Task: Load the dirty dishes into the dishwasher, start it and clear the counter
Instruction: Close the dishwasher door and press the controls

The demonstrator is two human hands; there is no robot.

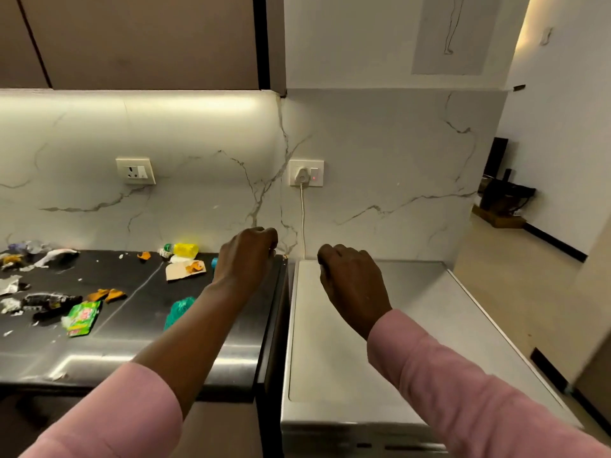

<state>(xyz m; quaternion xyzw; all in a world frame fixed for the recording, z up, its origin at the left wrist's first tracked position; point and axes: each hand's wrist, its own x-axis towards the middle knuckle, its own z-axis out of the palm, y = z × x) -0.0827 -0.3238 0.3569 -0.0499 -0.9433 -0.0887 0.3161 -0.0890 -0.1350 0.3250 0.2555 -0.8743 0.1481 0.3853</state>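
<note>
Pink-sleeved left hand [246,256] and right hand [352,282] hovered, grip loosely curled and empty; gather wrappers [81,317] off dark steel bench [139,345] methodically.

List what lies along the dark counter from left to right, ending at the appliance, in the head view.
Black wrapper → green packet → orange peel → teal scrubber → left hand → right hand above the silver dishwasher.

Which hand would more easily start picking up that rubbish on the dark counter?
Probably the left hand: it hangs over the dark counter, near the torn card scrap and teal wrapper. The right hand is over the steel appliance top, away from the litter. Neither visibly holds anything.
</note>
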